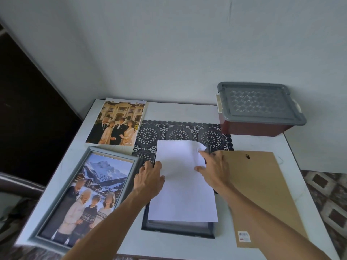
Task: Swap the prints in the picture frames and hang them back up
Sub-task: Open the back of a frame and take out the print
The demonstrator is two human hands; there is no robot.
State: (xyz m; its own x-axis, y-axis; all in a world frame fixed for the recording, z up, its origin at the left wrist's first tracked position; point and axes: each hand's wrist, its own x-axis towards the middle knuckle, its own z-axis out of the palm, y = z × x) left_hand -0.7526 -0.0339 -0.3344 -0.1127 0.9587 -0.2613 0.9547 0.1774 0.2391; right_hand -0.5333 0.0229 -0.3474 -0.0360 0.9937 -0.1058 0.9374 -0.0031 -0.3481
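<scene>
Item: white sheet [185,194], lying in the dark frame [178,228], long axis running away from us. Left hand [150,177] — fingers flat on its left edge; right hand [216,166] — fingers straight on the curled far-right corner. Backing board [262,194] lies rightward, nearest our right hand.

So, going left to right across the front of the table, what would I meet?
Framed mountain print → left hand → white sheet → right hand → brown backing board.
</scene>
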